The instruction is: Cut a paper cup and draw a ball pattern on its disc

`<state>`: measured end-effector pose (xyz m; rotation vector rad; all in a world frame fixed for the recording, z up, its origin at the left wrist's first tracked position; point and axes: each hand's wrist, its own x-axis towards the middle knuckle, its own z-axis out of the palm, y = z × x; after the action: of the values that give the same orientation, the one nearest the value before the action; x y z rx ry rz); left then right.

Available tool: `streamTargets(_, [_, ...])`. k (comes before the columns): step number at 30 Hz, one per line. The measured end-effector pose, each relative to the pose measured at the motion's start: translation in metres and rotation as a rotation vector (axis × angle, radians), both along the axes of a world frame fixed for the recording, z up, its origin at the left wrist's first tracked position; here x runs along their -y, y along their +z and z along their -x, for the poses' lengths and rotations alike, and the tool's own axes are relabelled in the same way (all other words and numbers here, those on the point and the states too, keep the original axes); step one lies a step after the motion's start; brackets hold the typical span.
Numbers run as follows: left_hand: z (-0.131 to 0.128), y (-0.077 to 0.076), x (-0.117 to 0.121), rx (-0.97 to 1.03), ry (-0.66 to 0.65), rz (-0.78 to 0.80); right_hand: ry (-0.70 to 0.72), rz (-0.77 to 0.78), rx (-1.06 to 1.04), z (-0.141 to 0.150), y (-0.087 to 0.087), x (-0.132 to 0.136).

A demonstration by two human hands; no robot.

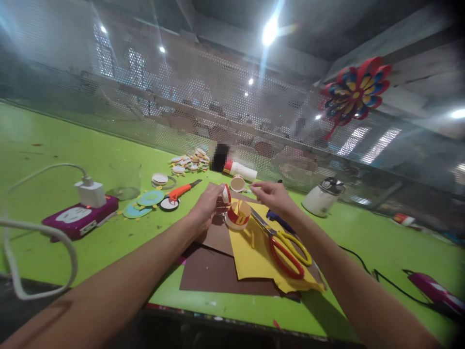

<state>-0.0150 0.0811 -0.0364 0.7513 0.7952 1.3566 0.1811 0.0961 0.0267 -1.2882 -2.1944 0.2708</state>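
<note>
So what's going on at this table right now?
The person's left hand holds a small red-and-white piece. The right hand is raised opposite, fingertips close together; whether they pinch anything is unclear. Scissors lie on a yellow sheet, near a red-banded cup piece.

Small red-and-white piece: tilted on edge, in left hand. Red-and-yellow paper cup: just beside it, open end up, white bottom.
</note>
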Motion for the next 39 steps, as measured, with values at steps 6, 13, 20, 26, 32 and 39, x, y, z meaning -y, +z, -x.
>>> streamTargets(6, [0.001,0.0,0.001,-0.005,-0.005,-0.017,0.018,-0.036,0.066,0.021,-0.023,0.019])
streamTargets(13, [0.003,-0.001,-0.002,-0.008,0.031,0.005,-0.144,0.037,-0.099,0.005,-0.032,0.013])
streamTargets(20, [0.005,0.001,-0.003,-0.001,0.084,0.005,-0.318,0.456,-0.19,-0.007,-0.045,0.009])
streamTargets(26, [0.004,-0.002,-0.005,-0.014,0.087,0.003,-0.33,0.44,-0.202,0.015,-0.066,0.008])
streamTargets(32, [0.003,-0.005,-0.006,-0.005,0.088,0.012,-0.239,0.029,-0.077,0.018,-0.053,0.041])
streamTargets(39, [0.003,0.001,-0.002,0.015,0.122,-0.015,-0.021,-0.151,0.346,0.037,-0.056,0.064])
